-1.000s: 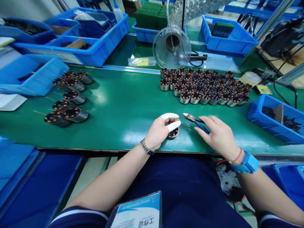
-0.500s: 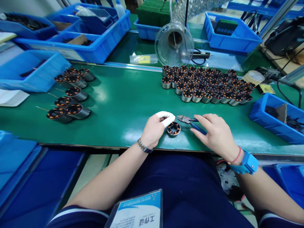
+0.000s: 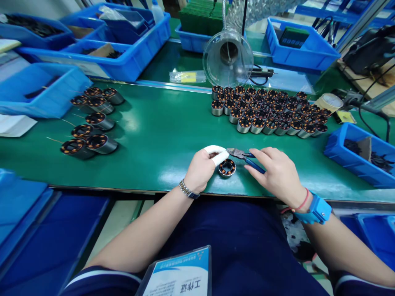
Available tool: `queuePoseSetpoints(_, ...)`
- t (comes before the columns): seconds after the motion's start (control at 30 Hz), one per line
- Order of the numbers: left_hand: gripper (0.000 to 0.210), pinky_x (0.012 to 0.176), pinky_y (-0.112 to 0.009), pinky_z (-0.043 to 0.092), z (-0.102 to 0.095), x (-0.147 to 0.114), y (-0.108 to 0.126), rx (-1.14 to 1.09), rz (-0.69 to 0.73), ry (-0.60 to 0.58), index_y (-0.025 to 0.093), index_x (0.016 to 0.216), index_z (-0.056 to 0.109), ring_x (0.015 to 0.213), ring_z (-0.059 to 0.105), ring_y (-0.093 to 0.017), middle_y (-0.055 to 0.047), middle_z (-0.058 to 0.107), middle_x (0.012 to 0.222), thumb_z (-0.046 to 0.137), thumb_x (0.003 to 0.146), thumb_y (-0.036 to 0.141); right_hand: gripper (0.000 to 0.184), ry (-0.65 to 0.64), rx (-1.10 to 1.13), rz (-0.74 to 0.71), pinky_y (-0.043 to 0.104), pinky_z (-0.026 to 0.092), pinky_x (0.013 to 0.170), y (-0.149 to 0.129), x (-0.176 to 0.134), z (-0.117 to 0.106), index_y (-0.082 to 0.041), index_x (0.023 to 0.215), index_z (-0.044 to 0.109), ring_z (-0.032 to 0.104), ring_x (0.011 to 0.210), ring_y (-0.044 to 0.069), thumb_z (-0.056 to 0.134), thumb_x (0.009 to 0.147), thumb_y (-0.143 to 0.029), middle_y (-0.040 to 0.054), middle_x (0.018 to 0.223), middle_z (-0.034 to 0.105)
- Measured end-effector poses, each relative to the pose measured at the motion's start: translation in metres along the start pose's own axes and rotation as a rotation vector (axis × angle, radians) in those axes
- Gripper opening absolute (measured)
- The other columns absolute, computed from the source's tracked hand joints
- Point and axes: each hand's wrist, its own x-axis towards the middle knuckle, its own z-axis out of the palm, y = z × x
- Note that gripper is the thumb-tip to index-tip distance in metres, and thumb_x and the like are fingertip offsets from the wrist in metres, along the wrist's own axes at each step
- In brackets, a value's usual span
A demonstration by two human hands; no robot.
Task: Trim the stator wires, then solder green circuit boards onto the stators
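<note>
At ten o'clock of the ring (image 3: 228,172), the left hand (image 3: 202,166) presses together, on what I cannot tell, perhaps steadying it for pliers (image 3: 239,153) gripped by the right hand (image 3: 277,174).

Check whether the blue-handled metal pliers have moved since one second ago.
Yes, the pliers moved left against the clear round plastic funnel, toward the left hand.

Green flat bench (image 3: 154,135): copper-wound metal-cased ring (image 3: 227,174) front centre, white-finger-capped left hand (image 3: 205,167) to its left, blue-handled steel pliers (image 3: 242,155) in right hand (image 3: 277,176) to its right. Block of copper-topped metal cylinders (image 3: 270,127) right-rear, smaller group (image 3: 98,120) left. Blue rectangular plastic bin (image 3: 354,159) front-right of block.
</note>
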Motion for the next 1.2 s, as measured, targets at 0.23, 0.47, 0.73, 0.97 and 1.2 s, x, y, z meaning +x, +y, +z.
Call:
queuePoseSetpoints(0.23, 0.010, 0.071, -0.026, 0.043, -0.001, 0.000, -0.001, 0.012, 0.007, -0.006, 0.016, 0.071, 0.065, 0.071, 0.056, -0.012, 0.000, 0.063, 0.073, 0.067, 0.067, 0.025, 0.039, 0.002, -0.007, -0.004, 0.030, 0.039, 0.069, 0.000, 0.000, 0.000, -0.015, 0.111, 0.055, 0.053, 0.080, 0.020, 0.045, 0.085, -0.044, 0.0082, 0.088, 0.059)
queuePoseSetpoints(0.47, 0.010, 0.075, -0.027, 0.044, 0.001, 0.000, 0.002, 0.013, 0.002, -0.003, 0.016, 0.072, 0.064, 0.074, 0.057, -0.013, -0.001, 0.064, 0.076, 0.067, 0.067, 0.025, 0.039, 0.092, 0.070, 0.006, 0.030, 0.042, 0.071, 0.001, -0.004, 0.002, -0.014, 0.110, 0.056, 0.054, 0.082, 0.019, 0.043, 0.087, -0.043, 0.0089, 0.091, 0.060)
queuePoseSetpoints(0.73, 0.027, 0.080, -0.027, 0.044, -0.016, -0.020, 0.005, -0.020, -0.086, 0.020, 0.017, 0.085, 0.062, 0.081, 0.059, -0.013, -0.002, 0.065, 0.087, 0.073, 0.061, 0.020, 0.040, -0.045, -0.079, 0.081, 0.032, 0.040, 0.067, 0.023, -0.018, 0.001, -0.016, 0.109, 0.058, 0.054, 0.081, 0.022, 0.049, 0.083, -0.045, 0.0099, 0.090, 0.060)
queuePoseSetpoints(0.97, 0.009, 0.070, -0.023, 0.042, -0.017, -0.019, 0.003, -0.034, -0.034, 0.020, 0.017, 0.070, 0.065, 0.072, 0.055, -0.011, 0.000, 0.064, 0.076, 0.069, 0.066, 0.024, 0.041, 0.041, 0.073, 0.009, 0.031, 0.041, 0.070, 0.000, -0.012, -0.002, -0.016, 0.112, 0.056, 0.054, 0.085, 0.021, 0.047, 0.085, -0.045, 0.0092, 0.095, 0.060)
queuePoseSetpoints(1.2, 0.009, 0.075, -0.026, 0.043, -0.013, -0.018, 0.003, -0.054, -0.039, 0.017, 0.016, 0.071, 0.066, 0.075, 0.057, -0.013, -0.001, 0.065, 0.078, 0.069, 0.066, 0.023, 0.040, 0.035, 0.092, -0.031, 0.032, 0.040, 0.069, -0.013, -0.008, 0.006, -0.016, 0.112, 0.055, 0.053, 0.084, 0.021, 0.046, 0.085, -0.045, 0.0093, 0.094, 0.060)
